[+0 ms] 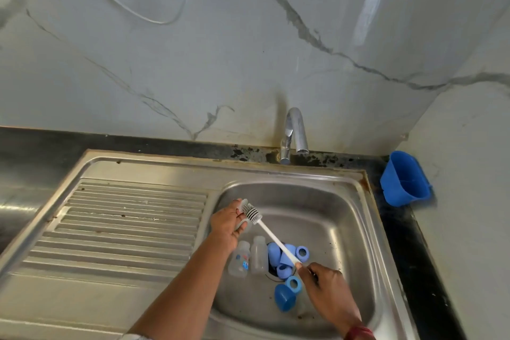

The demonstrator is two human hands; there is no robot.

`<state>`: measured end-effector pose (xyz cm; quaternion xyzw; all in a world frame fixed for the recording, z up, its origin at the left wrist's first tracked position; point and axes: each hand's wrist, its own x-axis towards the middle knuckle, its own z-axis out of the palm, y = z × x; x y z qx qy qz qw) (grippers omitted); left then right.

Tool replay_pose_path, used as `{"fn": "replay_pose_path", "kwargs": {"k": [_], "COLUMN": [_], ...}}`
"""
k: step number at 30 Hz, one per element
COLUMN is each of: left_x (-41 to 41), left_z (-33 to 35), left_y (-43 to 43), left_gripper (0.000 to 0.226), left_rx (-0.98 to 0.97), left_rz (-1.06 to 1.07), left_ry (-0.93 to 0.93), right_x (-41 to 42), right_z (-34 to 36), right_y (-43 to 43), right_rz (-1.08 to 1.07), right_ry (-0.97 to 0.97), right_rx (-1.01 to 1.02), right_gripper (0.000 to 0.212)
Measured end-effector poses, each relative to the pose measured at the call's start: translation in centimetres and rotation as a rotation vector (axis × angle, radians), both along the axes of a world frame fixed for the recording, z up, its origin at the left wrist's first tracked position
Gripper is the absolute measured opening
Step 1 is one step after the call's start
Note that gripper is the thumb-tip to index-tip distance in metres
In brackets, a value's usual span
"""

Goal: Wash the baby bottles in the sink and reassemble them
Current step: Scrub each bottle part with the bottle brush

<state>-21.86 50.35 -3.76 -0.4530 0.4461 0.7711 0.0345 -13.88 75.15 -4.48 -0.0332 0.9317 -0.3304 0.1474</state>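
Observation:
My left hand (225, 226) holds a clear baby bottle (244, 222) tilted over the steel sink basin (345, 218). My right hand (321, 280) grips the white handle of a bottle brush (271, 236), and the brush's grey bristle head sits at the mouth of the held bottle. Two more clear bottles (239, 258) (259, 254) lie on the basin floor near the drain. Beside them is a heap of several blue caps and collar rings (288, 258). A blue cap (284, 297) and a ring (293, 284) lie nearer to me.
A chrome tap (294, 132) stands behind the basin, with no water running. The ribbed draining board (124, 223) stretches to the left. A blue plastic holder (404, 178) hangs on the right wall above the dark counter (400, 229).

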Motion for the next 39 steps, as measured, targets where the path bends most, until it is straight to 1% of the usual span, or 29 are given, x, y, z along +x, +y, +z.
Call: {"fn": "replay_pose_path", "kwargs": {"k": [4, 9, 11, 13, 16, 18, 21, 24, 28, 33, 34, 35, 37, 39], "left_x": [0.9, 1.6, 1.8, 2.0, 2.4, 2.6, 2.4, 2.0, 2.0, 1.9, 1.9, 1.9, 2.1, 2.6], "left_z": [0.5, 0.8, 0.9, 1.0, 1.1, 1.0, 1.1, 1.2, 1.1, 0.8, 0.7, 0.8, 0.8, 0.8], "left_y": [-1.0, -2.8, -3.4, -4.0, -4.3, -4.3, -4.3, -4.3, -5.1, -5.4, -5.4, -5.4, -5.4, -5.2], "left_gripper": [0.023, 0.033, 0.034, 0.030, 0.027, 0.028, 0.036, 0.042, 0.037, 0.023, 0.022, 0.021, 0.016, 0.009], "left_rx": [0.022, 0.030, 0.022, 0.012, 0.012, 0.006, 0.000, -0.004, -0.024, -0.096, -0.107, -0.115, -0.114, -0.076], "left_rz": [0.029, 0.029, 0.007, -0.013, -0.064, -0.074, -0.054, 0.005, 0.036, -0.015, -0.031, -0.046, -0.068, -0.076], "left_ry": [0.017, 0.062, 0.074, 0.082, 0.073, 0.058, 0.026, 0.006, 0.008, 0.063, 0.076, 0.088, 0.106, 0.139], "right_x": [0.6, 1.0, 1.3, 1.6, 1.9, 2.0, 1.7, 1.3, 1.5, 1.7, 1.8, 1.9, 1.7, 1.4], "right_z": [0.9, 1.0, 0.8, 0.9, 1.3, 1.6, 1.9, 1.6, 0.7, 0.0, -0.1, 0.0, 0.4, 0.8], "right_y": [-1.2, -2.4, -2.7, -3.0, -3.4, -3.4, -3.5, -3.7, -4.4, -5.0, -5.1, -5.3, -5.6, -5.7], "right_rz": [0.013, 0.030, 0.038, 0.067, 0.072, 0.082, 0.098, 0.129, 0.170, 0.190, 0.164, 0.144, 0.104, 0.020], "right_ry": [0.072, 0.196, 0.287, 0.419, 0.539, 0.587, 0.589, 0.555, 0.538, 0.389, 0.359, 0.287, 0.086, -0.128], "right_rx": [0.009, 0.121, 0.178, 0.242, 0.320, 0.372, 0.424, 0.415, 0.416, 0.398, 0.357, 0.291, 0.114, -0.111], "right_gripper": [0.046, 0.042, 0.042, 0.043, 0.049, 0.045, 0.026, 0.032, 0.029, 0.024, 0.024, 0.026, 0.027, 0.032]}}
